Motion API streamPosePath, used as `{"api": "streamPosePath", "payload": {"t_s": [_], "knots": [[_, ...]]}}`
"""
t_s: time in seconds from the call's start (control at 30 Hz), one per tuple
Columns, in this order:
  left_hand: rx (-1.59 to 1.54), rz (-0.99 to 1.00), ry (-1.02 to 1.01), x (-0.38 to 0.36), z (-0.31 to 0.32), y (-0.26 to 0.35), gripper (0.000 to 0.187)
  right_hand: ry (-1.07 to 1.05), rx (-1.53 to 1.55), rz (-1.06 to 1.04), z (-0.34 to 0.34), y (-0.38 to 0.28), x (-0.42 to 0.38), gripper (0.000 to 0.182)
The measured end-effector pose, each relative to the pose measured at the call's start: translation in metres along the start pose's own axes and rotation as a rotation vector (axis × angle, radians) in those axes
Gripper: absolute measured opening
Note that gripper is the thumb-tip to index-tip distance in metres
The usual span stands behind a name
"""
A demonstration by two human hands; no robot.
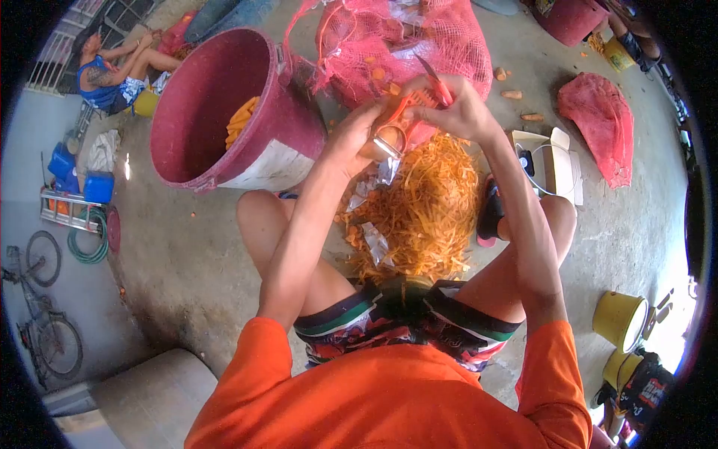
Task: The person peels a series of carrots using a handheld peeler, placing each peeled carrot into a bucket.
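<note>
Looking down from the head camera: the left hand (357,135) is closed around the orange carrot (389,138), holding it above a heap of orange carrot peelings (422,213) on the concrete floor between the person's knees. The right hand (456,108) grips a red-handled peeler (436,82), fingers wrapped round the handle, its blade end against the carrot's upper end. Left of the hands stands a large maroon plastic bucket (202,112) holding peeled carrots (241,120). Behind the hands lies a pink mesh sack (404,37). Far left, another person (112,71) sits on the floor.
</note>
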State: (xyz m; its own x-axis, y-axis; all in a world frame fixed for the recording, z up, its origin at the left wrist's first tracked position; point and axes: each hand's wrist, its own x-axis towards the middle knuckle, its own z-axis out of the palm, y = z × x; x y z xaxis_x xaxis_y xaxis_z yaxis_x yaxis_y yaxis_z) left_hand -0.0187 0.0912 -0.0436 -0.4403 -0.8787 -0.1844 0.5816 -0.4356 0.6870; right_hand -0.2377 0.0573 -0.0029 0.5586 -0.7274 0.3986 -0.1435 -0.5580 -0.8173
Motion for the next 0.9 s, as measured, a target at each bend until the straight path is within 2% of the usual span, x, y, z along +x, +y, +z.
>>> {"api": "streamPosePath", "payload": {"t_s": [0.17, 0.2, 0.27, 0.3, 0.37, 0.4, 0.47, 0.5, 0.57, 0.6, 0.63, 0.7, 0.73, 0.77, 0.8, 0.83, 0.9], "knots": [[0.042, -0.060, -0.059, 0.005, -0.006, 0.004, 0.035, -0.001, -0.055, -0.005, -0.005, -0.003, -0.001, 0.027], [0.040, -0.059, -0.060, 0.000, -0.003, 0.008, 0.035, 0.074, -0.080, 0.004, -0.013, 0.003, 0.000, 0.025], [0.231, -0.219, -0.016, -0.021, 0.008, 0.018, 0.034, 0.162, -0.034, 0.075, -0.042, 0.028, -0.005, 0.020], [0.234, -0.218, -0.017, -0.026, 0.011, 0.019, 0.034, 0.189, -0.118, -0.017, -0.053, 0.019, -0.005, 0.020], [0.062, -0.113, -0.025, -0.034, 0.017, 0.017, 0.032, 0.220, -0.024, 0.040, -0.049, 0.007, -0.008, 0.021], [0.114, -0.078, 0.031, -0.024, 0.003, 0.010, 0.028, 0.219, -0.027, 0.042, -0.035, -0.002, -0.012, 0.021], [0.107, -0.057, 0.046, -0.016, 0.005, 0.005, 0.026, 0.067, -0.030, -0.034, -0.002, -0.022, -0.016, 0.021], [0.101, -0.043, 0.064, -0.014, 0.008, 0.003, 0.024, 0.072, -0.027, -0.032, -0.002, -0.021, -0.015, 0.021], [0.100, -0.040, 0.018, -0.020, 0.010, 0.000, 0.021, 0.070, -0.198, -0.239, -0.003, -0.017, -0.010, 0.017], [0.120, -0.052, 0.046, -0.022, 0.011, -0.001, 0.021, 0.129, -0.002, 0.019, -0.013, -0.015, -0.011, 0.014], [0.140, -0.061, 0.069, -0.022, 0.011, -0.001, 0.021, 0.185, -0.054, -0.007, -0.029, -0.003, -0.003, 0.013], [0.089, -0.079, 0.087, -0.021, 0.007, 0.002, 0.026, 0.232, 0.093, 0.020, -0.038, 0.007, -0.008, 0.015], [-0.011, -0.098, 0.016, -0.021, 0.006, 0.005, 0.030, 0.231, 0.085, 0.013, -0.030, -0.004, -0.007, 0.015], [-0.111, -0.125, -0.057, -0.019, 0.007, 0.005, 0.035, 0.120, -0.031, -0.108, -0.012, -0.013, -0.010, 0.016], [-0.004, -0.048, -0.019, -0.013, 0.005, -0.001, 0.041, 0.014, -0.150, -0.223, 0.002, -0.024, -0.011, 0.018], [-0.002, -0.059, -0.032, -0.012, 0.009, 0.000, 0.041, -0.068, -0.139, -0.139, 0.002, -0.036, -0.010, 0.022], [-0.050, -0.118, -0.078, -0.020, 0.010, 0.000, 0.038, 0.138, -0.112, -0.045, -0.009, -0.006, -0.008, 0.022]]}}
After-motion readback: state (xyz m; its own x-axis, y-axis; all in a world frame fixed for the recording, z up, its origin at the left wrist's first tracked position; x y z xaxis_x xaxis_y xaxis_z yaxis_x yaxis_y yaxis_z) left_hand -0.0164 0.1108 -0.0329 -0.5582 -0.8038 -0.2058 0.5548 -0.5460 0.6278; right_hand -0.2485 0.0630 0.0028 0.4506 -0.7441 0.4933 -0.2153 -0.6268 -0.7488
